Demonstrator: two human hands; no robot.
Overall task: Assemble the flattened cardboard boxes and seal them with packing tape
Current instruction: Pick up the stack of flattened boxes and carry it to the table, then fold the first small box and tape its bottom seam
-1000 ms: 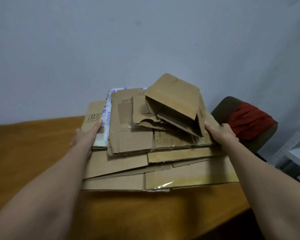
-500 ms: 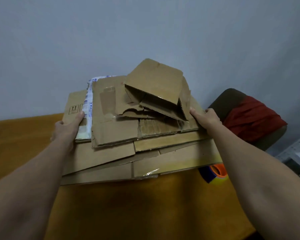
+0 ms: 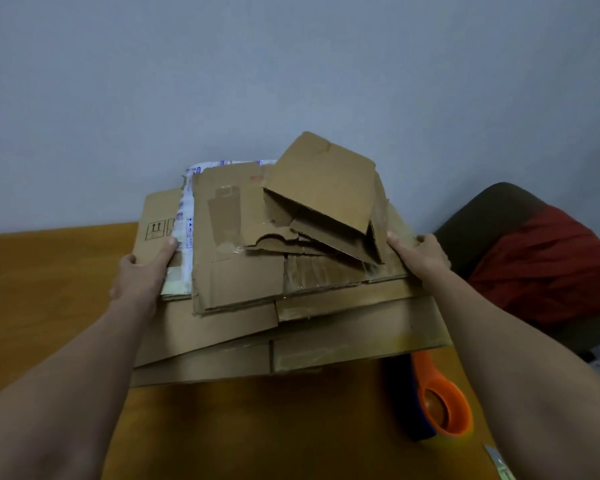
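A person holds the stack of flattened cardboard boxes (image 3: 243,327) by its two sides, the left hand (image 3: 142,271) clamped on the left edge with the thumb lying on top and the fingers hidden beneath, the right hand (image 3: 420,254) clamped likewise on the right edge; gripping both sides looks like the way to keep loose, uneven sheets from sliding apart while the whole bundle is carried as one. The stack's near edge hangs clear above the tabletop (image 3: 49,289) and throws a shadow on it; whether the far edge touches the wood cannot be told. The sheets lie in rough, offset layers, the widest at the bottom; on top sits a half-opened box (image 3: 326,199), tilted, its flaps gaping toward the camera, and its dark hollow shows nothing inside; no other box has been formed, so nothing here holds anything yet, and the task seems at its very start. The tape roll (image 3: 440,410), orange and blue, stands on the tabletop just below the stack's near right corner, within easy reach for sealing; beside the tabletop at right is a chair (image 3: 499,209) with a red cloth (image 3: 541,265) draped on it.
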